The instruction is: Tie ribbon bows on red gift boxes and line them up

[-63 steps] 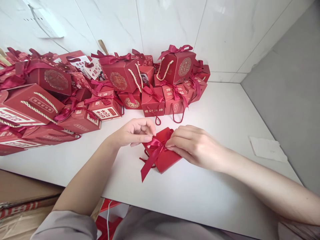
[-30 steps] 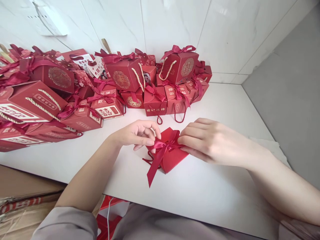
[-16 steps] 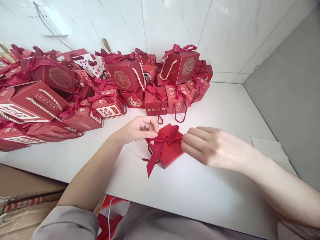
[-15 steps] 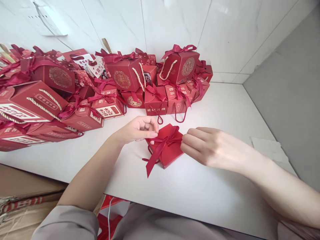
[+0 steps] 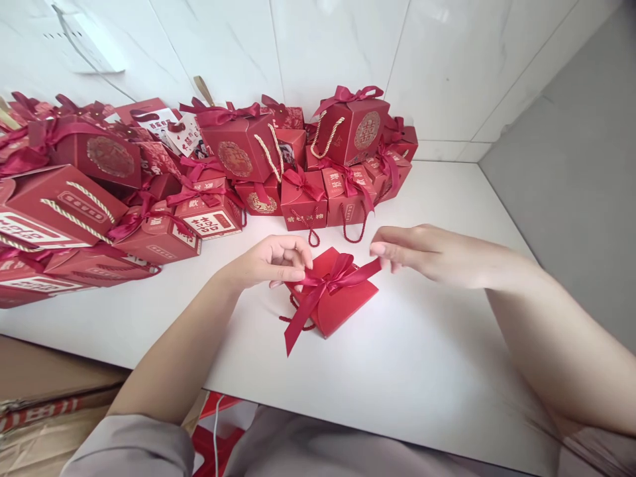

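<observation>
A small bright red box (image 5: 348, 303) with a dark red cord handle rests on the white table in front of me. Across its top lies a crimson ribbon (image 5: 303, 317) tied in a bow, one tail hanging over the front left. My left hand (image 5: 285, 260) pinches a part of the ribbon at the box's left side. On the right, the fingertips of my right hand (image 5: 405, 252) are pressed together at the end of the ribbon that stretches out from the bow.
Many red gift boxes (image 5: 305, 199) with bows and rope handles are stacked along the tiled wall, from the far left to the centre. A cardboard box (image 5: 50, 374) stands below the table's left front edge (image 5: 99, 361).
My right hand has moved up and a little right, turning, and a ribbon end now stretches towards it. My left hand keeps its pinch. The view has shifted slightly.
</observation>
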Tool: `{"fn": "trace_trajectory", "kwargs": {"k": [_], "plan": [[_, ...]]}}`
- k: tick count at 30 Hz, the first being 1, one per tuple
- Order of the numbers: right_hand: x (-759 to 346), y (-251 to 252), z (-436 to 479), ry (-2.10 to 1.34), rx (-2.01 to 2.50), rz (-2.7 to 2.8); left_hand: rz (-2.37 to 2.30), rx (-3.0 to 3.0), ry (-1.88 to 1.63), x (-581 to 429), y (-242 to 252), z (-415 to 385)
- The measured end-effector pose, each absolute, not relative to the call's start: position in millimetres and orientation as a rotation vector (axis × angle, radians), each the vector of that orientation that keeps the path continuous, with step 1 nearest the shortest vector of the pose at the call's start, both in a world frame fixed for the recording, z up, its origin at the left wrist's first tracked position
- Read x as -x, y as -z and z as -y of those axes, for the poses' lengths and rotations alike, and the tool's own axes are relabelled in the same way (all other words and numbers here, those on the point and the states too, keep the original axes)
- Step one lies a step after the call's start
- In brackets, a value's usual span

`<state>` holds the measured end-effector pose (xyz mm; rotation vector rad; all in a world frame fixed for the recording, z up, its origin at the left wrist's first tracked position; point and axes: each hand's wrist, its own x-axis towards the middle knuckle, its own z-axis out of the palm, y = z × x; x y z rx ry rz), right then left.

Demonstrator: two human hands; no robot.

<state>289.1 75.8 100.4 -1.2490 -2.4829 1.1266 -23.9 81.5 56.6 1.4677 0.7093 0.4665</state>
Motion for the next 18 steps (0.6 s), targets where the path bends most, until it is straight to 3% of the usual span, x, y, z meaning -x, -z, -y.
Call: {"fn": "trace_trajectory", "kwargs": {"k": [6, 18], "plan": [[-271.0, -79.5, -88.0, -1.613, 1.020, 2.291, -0.733, -1.483, -0.449, 23.9, -57.8, -80.1], [-271.1, -94.4, -72.3, -1.683, 0.990, 2.272, -0.775, -1.489, -0.451, 23.2, -62.7, -77.2]]}}
